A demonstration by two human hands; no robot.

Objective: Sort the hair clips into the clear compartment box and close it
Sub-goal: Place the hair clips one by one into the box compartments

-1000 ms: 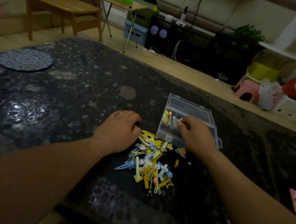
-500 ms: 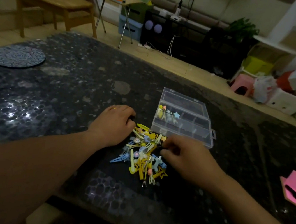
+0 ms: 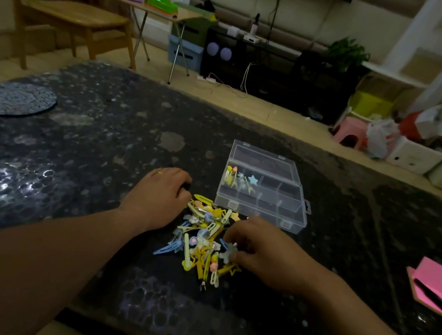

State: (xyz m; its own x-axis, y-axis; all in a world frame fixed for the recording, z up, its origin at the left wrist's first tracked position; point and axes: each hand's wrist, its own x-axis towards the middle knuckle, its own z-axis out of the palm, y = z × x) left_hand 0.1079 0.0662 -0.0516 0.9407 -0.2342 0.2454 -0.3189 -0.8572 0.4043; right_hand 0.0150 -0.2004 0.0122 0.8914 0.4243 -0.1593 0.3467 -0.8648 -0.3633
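Head: right hand (image 3: 264, 254) lower on clips (image 3: 205, 235)

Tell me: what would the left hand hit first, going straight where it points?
Probably the clear box, at its left end; the left hand is close, but depth is unclear.

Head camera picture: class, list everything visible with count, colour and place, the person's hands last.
hair clips: many, yellow, blue, pink; heaped on table between hands.
clear compartment box: one, clear, lid open; behind heap.
sorted clips: few, yellow, blue; box's left end.
table: one, dark mottled.
round mat: one, blue-grey; table's far left.
notepad: one, pink; table's right edge.
left hand: fingers curled, heap's left edge.
right hand: pinching clips, heap's right side.
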